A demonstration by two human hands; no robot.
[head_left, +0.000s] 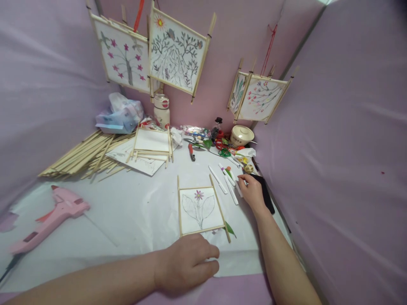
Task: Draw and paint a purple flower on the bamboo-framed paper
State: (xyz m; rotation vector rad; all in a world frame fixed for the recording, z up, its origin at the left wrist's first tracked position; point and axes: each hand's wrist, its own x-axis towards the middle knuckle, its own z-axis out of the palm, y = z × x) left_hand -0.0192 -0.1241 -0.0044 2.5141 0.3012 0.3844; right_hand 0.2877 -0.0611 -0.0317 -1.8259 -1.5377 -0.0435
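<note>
On the white table cover lies a small drawing (199, 208) of a flower with two large leaves, framed with thin bamboo sticks. My left hand (189, 266) rests in front of its lower edge, fingers loosely curled, with nothing visible in them. To the right, my right hand (252, 191) is closed, its fingertips pinched at a white marker pen (238, 188). The grip is partly hidden by the fingers. Several similar pens lie beside it, among them a white pen (218, 179). A green leaf (230, 230) pokes out from under the frame's lower right corner.
A pink glue gun (62, 212) lies at left, before a pile of bamboo sticks (82, 156). Behind are a stick frame (152, 140), a bottle (162, 112), a red-handled cutter (191, 151) and a lidded bowl (242, 135). A black tablet-like slab (266, 197) lies right. Framed drawings (178, 51) hang above.
</note>
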